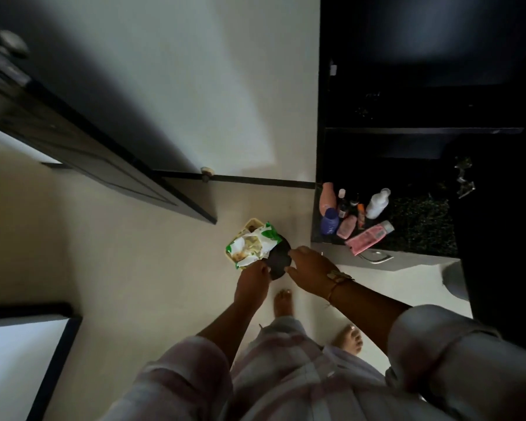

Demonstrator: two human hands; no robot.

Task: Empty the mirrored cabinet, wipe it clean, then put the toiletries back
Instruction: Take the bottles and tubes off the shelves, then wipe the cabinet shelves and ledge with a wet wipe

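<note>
L hand (252, 284), R hand (312, 268) grip dark lid (278, 260), green pkt (249, 247) beside, bottles (376, 205) rt.

The dark surface (422, 226) on the right is crowded only at its near left corner. There the bottles and tubes (343, 214) stand and lie touching or just beside one another, and a pink tube (368, 237) lies slantwise at the near edge. To the right of that cluster the surface is bare as far as a metal fitting (465, 180) farther back.

On the left a dark door (104, 141) angles out from the wall (195, 86) over the floor (134, 268), narrowing the way. Between the door and the surface, the left hand (252, 281) and the right hand (312, 270), which pinches a dark round object (278, 259), crowd the middle with a packet (249, 244). Pale floor lies open to their left.
</note>
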